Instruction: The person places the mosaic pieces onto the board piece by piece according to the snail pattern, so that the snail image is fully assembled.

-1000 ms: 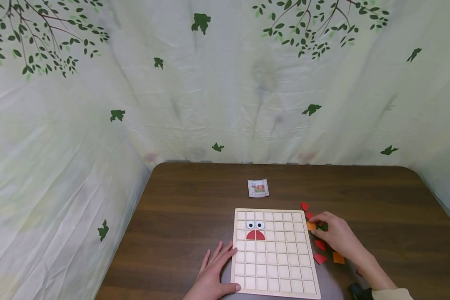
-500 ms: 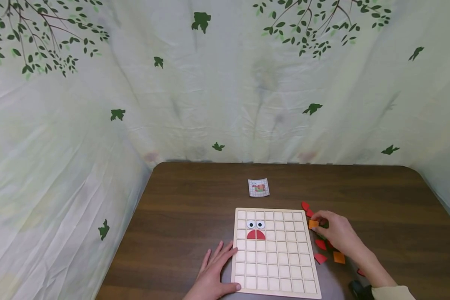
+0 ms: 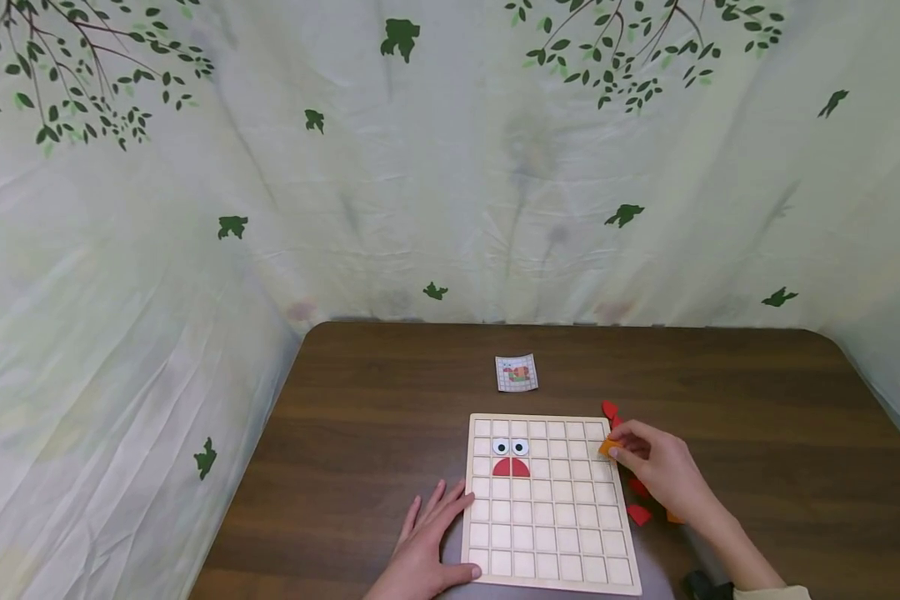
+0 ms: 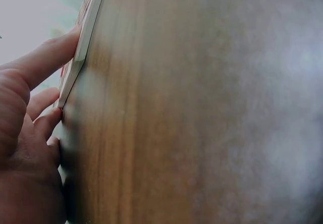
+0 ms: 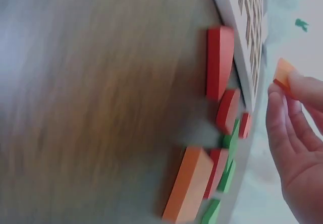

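A pale wooden grid board (image 3: 555, 521) lies on the table, with two eye pieces (image 3: 520, 447) above two red quarter-round pieces (image 3: 502, 467) in its cells. At the board's lower left edge, my left hand (image 3: 422, 557) rests with spread fingers, thumb at the corner; the left wrist view shows the thumb (image 4: 55, 50) against the board's side. My right hand (image 3: 671, 475) pinches an orange square piece (image 3: 608, 448) between thumb and fingers, over the board's right edge. In the right wrist view the orange piece (image 5: 282, 75) is raised above the table.
Loose red pieces (image 3: 639, 515) lie along the board's right side, partly under my right hand. The right wrist view also shows green pieces (image 5: 230, 141) and another orange block (image 5: 186, 186). A small printed picture card (image 3: 517, 373) lies behind the board. A leaf-patterned curtain (image 3: 450, 167) hangs beyond.
My right hand has taken up the orange square piece from beside the board and moved it left over the board's right edge. The left hand has stayed in place.
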Available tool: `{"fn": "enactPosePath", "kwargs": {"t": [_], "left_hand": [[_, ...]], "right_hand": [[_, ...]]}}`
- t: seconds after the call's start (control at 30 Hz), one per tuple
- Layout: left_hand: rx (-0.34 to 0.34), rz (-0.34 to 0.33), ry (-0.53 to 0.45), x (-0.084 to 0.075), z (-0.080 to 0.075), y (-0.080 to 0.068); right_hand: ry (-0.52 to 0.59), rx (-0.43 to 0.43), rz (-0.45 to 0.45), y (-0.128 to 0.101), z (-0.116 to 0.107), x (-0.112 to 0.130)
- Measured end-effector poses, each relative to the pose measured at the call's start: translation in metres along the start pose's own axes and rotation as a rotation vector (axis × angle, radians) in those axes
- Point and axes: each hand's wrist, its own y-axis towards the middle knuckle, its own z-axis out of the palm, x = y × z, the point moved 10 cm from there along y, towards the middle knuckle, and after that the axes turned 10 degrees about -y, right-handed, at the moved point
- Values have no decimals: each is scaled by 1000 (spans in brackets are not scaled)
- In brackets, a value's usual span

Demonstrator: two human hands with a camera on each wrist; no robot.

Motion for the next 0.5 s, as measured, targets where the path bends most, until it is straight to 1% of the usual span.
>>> {"fn": "enactPosePath", "kwargs": {"t": [0.17,0.23,0.37,0.5], "left_hand": [[3,-5,-11,0,0,0],[5,-9,-17,1,0,0],[7,-9,-18,1,0,0],[6,-5,-16,2,0,0]], "right_hand": [[103,78,-2,-2,16,13],[122,110,1,-2,23,17],[128,149,12,-2,34,25],[105,151,0,1,40,33]]}}
